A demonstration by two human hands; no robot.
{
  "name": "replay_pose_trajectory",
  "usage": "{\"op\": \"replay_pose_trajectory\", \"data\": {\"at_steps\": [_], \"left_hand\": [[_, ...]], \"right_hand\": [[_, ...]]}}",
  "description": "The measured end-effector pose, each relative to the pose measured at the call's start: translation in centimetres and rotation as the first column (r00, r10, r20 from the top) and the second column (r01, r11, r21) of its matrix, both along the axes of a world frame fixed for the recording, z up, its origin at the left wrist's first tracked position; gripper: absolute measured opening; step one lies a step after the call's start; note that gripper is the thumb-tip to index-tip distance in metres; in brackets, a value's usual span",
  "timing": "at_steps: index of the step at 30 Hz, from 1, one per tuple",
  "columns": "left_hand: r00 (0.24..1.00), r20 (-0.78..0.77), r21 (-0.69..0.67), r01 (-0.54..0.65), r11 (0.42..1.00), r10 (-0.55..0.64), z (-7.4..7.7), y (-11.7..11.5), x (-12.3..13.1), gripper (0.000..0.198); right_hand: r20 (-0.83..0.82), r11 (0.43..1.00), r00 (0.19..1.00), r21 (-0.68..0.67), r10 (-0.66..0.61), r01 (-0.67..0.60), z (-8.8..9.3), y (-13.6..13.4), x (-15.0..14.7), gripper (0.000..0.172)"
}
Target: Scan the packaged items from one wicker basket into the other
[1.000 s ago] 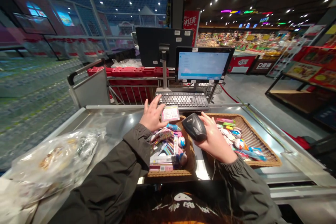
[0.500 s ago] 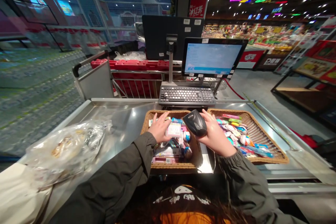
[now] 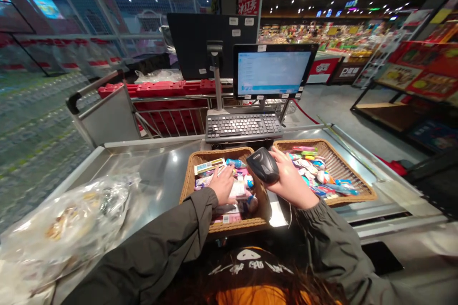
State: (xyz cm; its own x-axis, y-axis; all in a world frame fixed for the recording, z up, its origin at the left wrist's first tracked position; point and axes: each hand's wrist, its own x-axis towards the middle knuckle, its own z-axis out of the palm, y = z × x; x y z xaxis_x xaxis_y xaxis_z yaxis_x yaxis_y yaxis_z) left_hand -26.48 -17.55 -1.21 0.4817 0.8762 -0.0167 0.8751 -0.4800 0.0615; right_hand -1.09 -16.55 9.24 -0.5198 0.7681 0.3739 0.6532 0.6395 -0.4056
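My right hand (image 3: pixel 296 182) is wrapped round a black handheld barcode scanner (image 3: pixel 264 164), held above the gap between two wicker baskets with its head toward the left one. My left hand (image 3: pixel 222 186) reaches into the left basket (image 3: pixel 186 178), fingers stretched out over the small packaged goods there. Beside its fingertips lie a flat packet with a barcode (image 3: pixel 209 166) and a blue item (image 3: pixel 234 163). A white-labelled package (image 3: pixel 238 189) shows next to the palm. The right basket (image 3: pixel 338 159) holds several small colourful packages (image 3: pixel 318 174) on its left side.
Behind the baskets stand a keyboard (image 3: pixel 244 125), a lit monitor (image 3: pixel 274 74) and a second screen (image 3: pixel 195 47) seen from its back. Clear plastic bags (image 3: pixel 71 221) lie on the metal counter (image 3: pixel 157 171) at left. A cart (image 3: pixel 107 109) stands beyond the counter.
The view has turned right, shifting the scene leftward. My left hand has moved down among the goods in the left basket, uncovering the barcoded packet. My right hand still holds the scanner.
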Motion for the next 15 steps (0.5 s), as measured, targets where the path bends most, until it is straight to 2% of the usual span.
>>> {"op": "replay_pose_trajectory", "data": {"at_steps": [2,5,10,12,15], "left_hand": [[0.999,0.025,-0.001,0.043,0.999,-0.042,0.8,0.3,0.1,0.075],[0.991,0.071,0.040,0.109,0.993,-0.111,2.7,0.8,1.3,0.075],[0.975,0.083,0.077,0.198,0.977,-0.205,6.1,2.0,5.5,0.071],[0.968,0.087,0.073,0.231,0.970,-0.236,6.7,2.7,7.7,0.067],[0.951,0.097,0.063,0.289,0.955,-0.294,6.5,3.9,11.3,0.064]], "right_hand": [[-0.010,1.000,1.000,-0.006,-0.015,0.015,-0.2,0.0,0.6,0.048],[-0.025,0.998,0.998,-0.016,-0.058,0.058,-0.4,-0.1,1.7,0.050],[-0.036,0.982,0.982,-0.003,-0.186,0.186,0.0,-0.1,5.1,0.056],[-0.042,0.969,0.969,0.026,-0.244,0.246,0.3,-0.1,7.3,0.057],[-0.051,0.948,0.950,0.064,-0.307,0.310,0.5,-0.3,11.0,0.052]]}}
